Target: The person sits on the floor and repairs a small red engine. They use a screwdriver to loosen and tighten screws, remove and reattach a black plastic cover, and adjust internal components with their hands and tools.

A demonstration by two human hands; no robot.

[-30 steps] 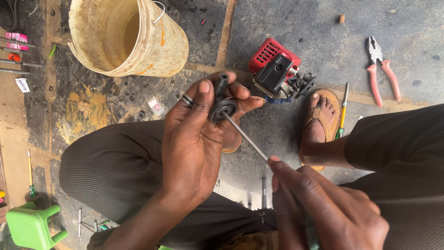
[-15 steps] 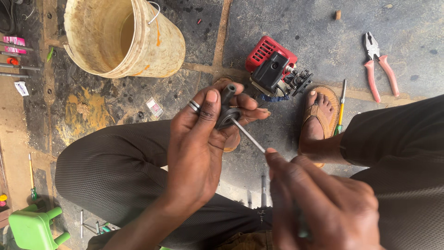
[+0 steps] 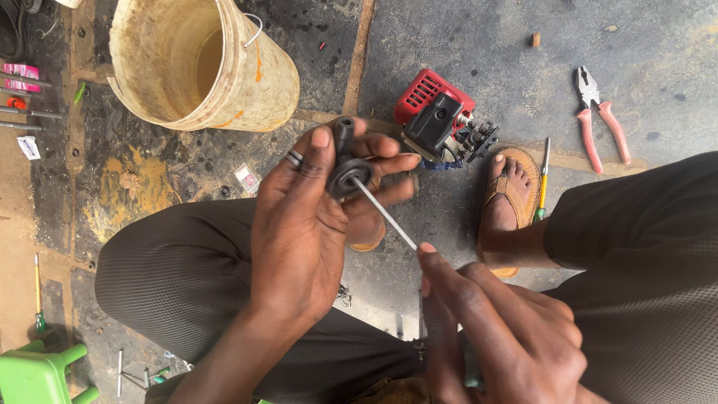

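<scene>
My left hand [image 3: 314, 224] grips a small dark round metal part [image 3: 346, 170] with a short black stub on top, held between thumb and fingers above my knees. A ring sits on one finger. My right hand [image 3: 501, 329] holds a thin screwdriver [image 3: 385, 213] whose bright shaft points up and left, its tip set against the middle of the round part. The screwdriver's handle is hidden inside my right fist.
A worn cream bucket [image 3: 202, 63] lies at the upper left. A small red and black engine [image 3: 441, 123] sits on the concrete floor beyond my hands. Red-handled pliers [image 3: 602, 120] lie at right, a yellow-handled screwdriver [image 3: 542, 183] beside my sandalled foot [image 3: 508, 202]. A green stool [image 3: 37, 374] stands bottom left.
My left hand has turned the round part slightly and raised it. The screwdriver tip stays against the part while my right hand shifts a little.
</scene>
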